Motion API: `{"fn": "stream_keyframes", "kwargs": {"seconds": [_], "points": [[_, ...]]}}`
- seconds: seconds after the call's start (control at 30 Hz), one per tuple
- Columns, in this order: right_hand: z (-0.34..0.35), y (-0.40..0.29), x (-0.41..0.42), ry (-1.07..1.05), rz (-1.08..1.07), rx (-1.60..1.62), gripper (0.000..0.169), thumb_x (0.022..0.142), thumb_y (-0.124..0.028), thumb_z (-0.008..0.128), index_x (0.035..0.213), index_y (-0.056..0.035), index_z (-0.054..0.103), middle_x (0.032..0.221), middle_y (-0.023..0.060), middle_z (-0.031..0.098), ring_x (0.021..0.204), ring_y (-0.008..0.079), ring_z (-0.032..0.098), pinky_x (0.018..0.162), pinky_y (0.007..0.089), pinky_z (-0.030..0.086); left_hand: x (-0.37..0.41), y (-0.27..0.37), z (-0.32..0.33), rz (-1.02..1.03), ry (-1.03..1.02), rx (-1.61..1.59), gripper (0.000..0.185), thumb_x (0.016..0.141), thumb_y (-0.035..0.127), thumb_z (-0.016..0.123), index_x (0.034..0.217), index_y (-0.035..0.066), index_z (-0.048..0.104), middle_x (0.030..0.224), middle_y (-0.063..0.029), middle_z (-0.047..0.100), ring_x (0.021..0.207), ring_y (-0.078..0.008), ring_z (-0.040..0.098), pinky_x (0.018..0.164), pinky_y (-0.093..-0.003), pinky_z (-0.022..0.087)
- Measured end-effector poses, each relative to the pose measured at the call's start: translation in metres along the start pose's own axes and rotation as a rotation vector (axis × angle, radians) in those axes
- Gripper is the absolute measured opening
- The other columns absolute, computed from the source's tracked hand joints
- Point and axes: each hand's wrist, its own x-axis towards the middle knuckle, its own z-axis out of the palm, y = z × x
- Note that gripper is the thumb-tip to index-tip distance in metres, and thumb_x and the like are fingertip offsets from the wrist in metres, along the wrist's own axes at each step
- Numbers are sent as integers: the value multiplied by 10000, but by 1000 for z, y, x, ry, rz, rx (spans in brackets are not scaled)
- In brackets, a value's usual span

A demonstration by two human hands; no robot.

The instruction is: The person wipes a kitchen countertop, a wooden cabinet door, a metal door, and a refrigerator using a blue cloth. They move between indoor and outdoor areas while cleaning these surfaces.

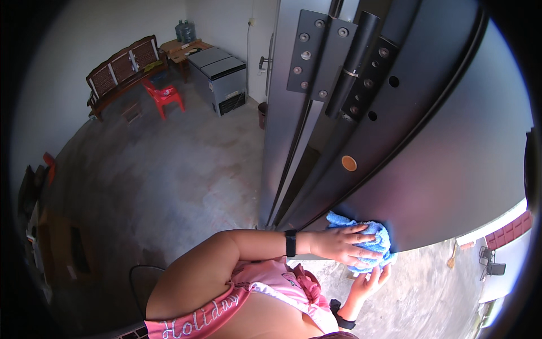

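Observation:
My left hand (345,245), with a black band at the wrist, spreads its fingers over a bunched blue towelling cloth (377,237). The cloth lies against the lower part of a smooth dark grey door panel (440,186). From below, my right hand (369,282) reaches up, and its fingertips grip the lower edge of the same cloth. Part of the right palm is out of sight. Above both hands runs the door's edge, with an orange round plug (349,163) and a large black hinge (351,72) fixed by several screws.
A metal door frame (279,140) stands left of the hinge. Farther off are a red plastic chair (164,96), a chest freezer (220,80), a wooden bench (125,74) and a wooden table (182,50). Outside, a broom (452,256) and a folding chair (491,265) stand at right.

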Motion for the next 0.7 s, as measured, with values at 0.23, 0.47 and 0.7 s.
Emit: {"fn": "stream_keyframes", "kwargs": {"seconds": [0.23,0.47,0.7], "points": [[-43,-34,71,223,-119,-45,365,792,89,578,1145,-5,576,1329,253,416,1191,399,468,970,455,414,38,-4,-91,205,249,194,357,745,158,724,1098,161,668,1243,-10,545,1120,-252,530,951,-424,439],[-12,-48,78,69,-84,-30,541,667,-129,759,1181,-153,595,1162,184,484,1078,403,521,886,436,465,-8,-36,-78,-218,93,279,583,769,-27,594,1313,157,495,1415,-224,276,1252,-524,281,1013,-563,269],[-11,-42,35,-27,-64,-34,423,679,-148,716,1093,-148,628,1109,130,529,973,302,580,786,374,487,-46,-35,-67,-88,-93,464,554,748,2,653,1261,161,518,1445,-190,181,1284,-526,207,1010,-581,254]]}}
